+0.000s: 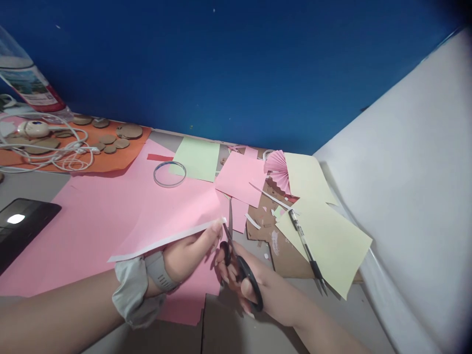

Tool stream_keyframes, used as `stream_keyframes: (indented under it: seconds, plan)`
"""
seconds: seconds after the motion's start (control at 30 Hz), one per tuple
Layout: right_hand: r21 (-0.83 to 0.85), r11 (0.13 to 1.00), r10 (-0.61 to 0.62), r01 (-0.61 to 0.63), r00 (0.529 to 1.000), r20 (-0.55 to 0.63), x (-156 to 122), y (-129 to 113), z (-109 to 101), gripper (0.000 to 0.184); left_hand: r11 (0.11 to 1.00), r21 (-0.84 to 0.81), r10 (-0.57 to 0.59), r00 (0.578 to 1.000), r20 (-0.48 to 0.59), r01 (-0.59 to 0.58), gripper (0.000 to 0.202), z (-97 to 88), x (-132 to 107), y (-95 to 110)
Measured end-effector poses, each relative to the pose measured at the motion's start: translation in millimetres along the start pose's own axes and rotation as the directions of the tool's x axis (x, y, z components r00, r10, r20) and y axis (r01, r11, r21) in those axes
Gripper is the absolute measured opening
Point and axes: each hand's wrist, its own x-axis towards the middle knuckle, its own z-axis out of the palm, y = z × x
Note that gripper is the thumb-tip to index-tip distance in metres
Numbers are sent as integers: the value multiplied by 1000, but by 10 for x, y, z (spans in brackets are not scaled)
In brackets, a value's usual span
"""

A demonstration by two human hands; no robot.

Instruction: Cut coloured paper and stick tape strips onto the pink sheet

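Pinching the pink sheet, lifted just above the table, by its near edge between closed fingers of the left hand, and gripping black scissors in the curled right hand, blades slightly parted at the sheet's right corner.

Grey table w/ big pink sheet, orange sheet, phone, cardboard.

Black-handled scissors upright beside lifted pink paper.
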Motion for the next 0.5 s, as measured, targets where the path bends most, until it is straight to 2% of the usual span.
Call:
stream_keyframes:
  seconds: [0.23,0.33,0.5]
  plan:
    - [35,999,-27,27,1000,11,-4,9,-12,62,991,-116,-66,997,42,70,51,1,-9,-61]
    - [57,998,-21,19,999,27,-14,-6,-26,59,983,-169,-59,996,74,71,51,4,-14,-75]
    - [38,999,-36,35,999,26,-12,-33,-18,55,982,-173,-68,996,65,79,55,19,-36,-107]
